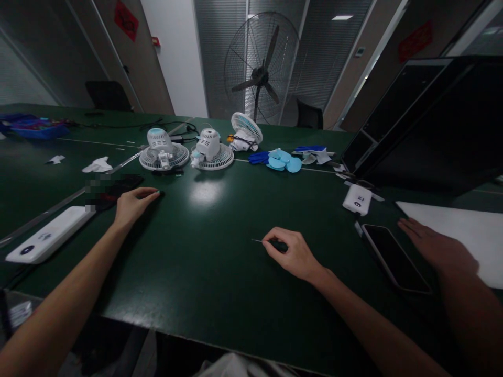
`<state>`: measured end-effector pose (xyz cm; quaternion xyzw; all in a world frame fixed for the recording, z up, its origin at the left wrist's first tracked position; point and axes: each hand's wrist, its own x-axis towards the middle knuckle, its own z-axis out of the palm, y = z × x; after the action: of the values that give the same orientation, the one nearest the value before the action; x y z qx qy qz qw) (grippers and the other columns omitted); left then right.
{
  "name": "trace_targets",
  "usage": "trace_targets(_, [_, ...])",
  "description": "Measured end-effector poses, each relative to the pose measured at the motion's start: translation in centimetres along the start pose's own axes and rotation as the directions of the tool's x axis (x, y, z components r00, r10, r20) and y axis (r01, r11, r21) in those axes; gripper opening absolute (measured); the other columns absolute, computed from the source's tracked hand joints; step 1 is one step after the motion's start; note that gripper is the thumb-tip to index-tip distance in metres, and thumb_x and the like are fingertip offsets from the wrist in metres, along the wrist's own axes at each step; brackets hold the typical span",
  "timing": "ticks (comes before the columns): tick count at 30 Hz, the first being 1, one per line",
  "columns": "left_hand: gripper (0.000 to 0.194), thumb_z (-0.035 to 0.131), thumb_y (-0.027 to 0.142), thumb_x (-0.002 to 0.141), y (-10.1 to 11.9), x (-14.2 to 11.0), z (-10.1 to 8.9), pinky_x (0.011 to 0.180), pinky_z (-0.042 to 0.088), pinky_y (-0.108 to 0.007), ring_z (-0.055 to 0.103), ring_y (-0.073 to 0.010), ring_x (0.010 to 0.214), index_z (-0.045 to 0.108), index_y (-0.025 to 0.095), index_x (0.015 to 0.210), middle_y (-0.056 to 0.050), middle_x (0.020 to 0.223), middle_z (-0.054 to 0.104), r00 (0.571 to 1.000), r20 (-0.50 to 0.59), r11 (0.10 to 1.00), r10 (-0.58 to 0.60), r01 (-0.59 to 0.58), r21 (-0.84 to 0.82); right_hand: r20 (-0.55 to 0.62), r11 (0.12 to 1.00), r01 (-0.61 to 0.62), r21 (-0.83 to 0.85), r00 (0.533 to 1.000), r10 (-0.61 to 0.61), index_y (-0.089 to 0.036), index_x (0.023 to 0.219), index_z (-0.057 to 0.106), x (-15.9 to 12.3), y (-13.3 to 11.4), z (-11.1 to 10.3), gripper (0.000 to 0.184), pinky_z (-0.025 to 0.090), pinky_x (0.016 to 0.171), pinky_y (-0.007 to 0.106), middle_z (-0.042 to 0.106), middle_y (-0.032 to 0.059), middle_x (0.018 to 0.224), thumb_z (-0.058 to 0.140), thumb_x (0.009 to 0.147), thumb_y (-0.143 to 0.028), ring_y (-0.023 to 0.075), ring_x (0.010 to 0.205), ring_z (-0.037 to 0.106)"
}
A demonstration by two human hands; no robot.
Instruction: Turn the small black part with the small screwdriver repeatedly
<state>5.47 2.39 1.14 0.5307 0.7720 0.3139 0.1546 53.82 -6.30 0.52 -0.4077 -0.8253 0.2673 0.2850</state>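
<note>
My right hand [291,251] is closed around a small screwdriver [280,245] with a dark handle. Its thin metal shaft points left, just above the green table. Farther left, my left hand [135,205] reaches forward with thumb and fingers pinched together. A tiny dark and teal bit shows at those fingertips, too small to name. Beyond the hands stand two white fan heads, a left fan [163,152] and a middle fan [212,149], lying grille down with their motor housings up. A third small fan [245,133] sits behind them, its grille tilted up.
Light-blue fan blades [283,160] lie by blue gloves [257,157]. At left are a white power bank [51,233] and crumpled tissue [97,165]. At right are a phone [396,256], a white device [357,200], another person's hand [436,246], a white board [471,235] and a large black screen [436,125].
</note>
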Motion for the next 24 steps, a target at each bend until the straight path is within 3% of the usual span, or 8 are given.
trace_targets(9, [0.049, 0.07, 0.053, 0.086, -1.3, 0.9, 0.1, 0.08, 0.044, -0.024, 0.065, -0.0215, 0.099, 0.075, 0.015, 0.117, -0.003, 0.107, 0.075, 0.998, -0.012, 0.995, 0.064, -0.063, 0.081, 0.006, 1.0, 0.002, 0.021, 1.0, -0.002, -0.02, 0.099, 0.068, 0.0, 0.1, -0.1, 0.011, 0.054, 0.075, 0.03, 0.071, 0.0034, 0.096, 0.059, 0.1, -0.026, 0.0173, 0.084, 0.067])
trace_targets(13, [0.051, 0.067, 0.057, 0.086, 0.9, -0.8, 1.8, 0.079, 0.046, -0.026, 0.065, -0.0226, 0.093, 0.075, 0.015, 0.112, -0.007, 0.105, 0.075, 0.962, 0.144, 0.973, 0.231, -0.231, -0.012, -0.009, 1.0, 0.016, 0.003, 1.0, -0.016, -0.02, 0.097, 0.068, 0.1, -0.1, -0.1, 0.01, 0.053, 0.075, 0.031, 0.07, 0.0031, 0.093, 0.06, 0.099, -0.024, 0.0172, 0.082, 0.067])
trace_targets(16, [0.046, 0.064, 0.057, 0.089, 4.9, -4.5, 4.7, 0.08, 0.049, -0.029, 0.066, -0.0219, 0.09, 0.076, 0.018, 0.109, -0.009, 0.106, 0.074, 0.833, 0.325, 0.894, 0.448, -0.416, -0.168, -0.016, 1.0, 0.023, -0.008, 1.0, -0.023, -0.019, 0.097, 0.069, 0.1, -0.1, -0.1, 0.012, 0.053, 0.074, 0.031, 0.07, 0.0037, 0.093, 0.059, 0.1, -0.025, 0.0172, 0.081, 0.066])
trace_targets(20, [0.031, 0.062, 0.045, 0.093, 11.0, -10.6, 9.1, 0.075, 0.048, -0.029, 0.063, -0.0181, 0.082, 0.074, 0.02, 0.107, -0.006, 0.096, 0.07, 0.593, 0.472, 0.756, 0.652, -0.557, -0.345, -0.016, 0.999, 0.037, -0.038, 0.999, -0.037, -0.02, 0.098, 0.069, -0.1, 0.0, -0.2, 0.012, 0.053, 0.074, 0.031, 0.071, 0.0045, 0.093, 0.059, 0.1, -0.026, 0.0182, 0.081, 0.066])
trace_targets(22, [0.023, 0.064, 0.037, 0.092, 13.1, -12.7, 10.8, 0.074, 0.048, -0.028, 0.062, -0.0164, 0.081, 0.072, 0.019, 0.105, -0.006, 0.096, 0.068, 0.515, 0.478, 0.7, 0.712, -0.578, -0.419, -0.008, 0.997, 0.05, -0.062, 0.999, -0.051, -0.021, 0.097, 0.068, -0.2, 0.0, -0.4, 0.011, 0.052, 0.075, 0.032, 0.071, 0.0044, 0.092, 0.058, 0.099, -0.025, 0.0185, 0.081, 0.066])
trace_targets(24, [0.017, 0.065, 0.03, 0.09, 14.4, -14.0, 11.9, 0.073, 0.048, -0.027, 0.061, -0.0159, 0.081, 0.07, 0.019, 0.103, -0.006, 0.098, 0.067, 0.475, 0.471, 0.667, 0.743, -0.585, -0.462, 0.002, 0.994, 0.058, -0.093, 0.998, -0.058, -0.021, 0.096, 0.068, -0.3, 0.0, -0.8, 0.01, 0.051, 0.074, 0.032, 0.07, 0.004, 0.091, 0.059, 0.098, -0.025, 0.0184, 0.08, 0.066])
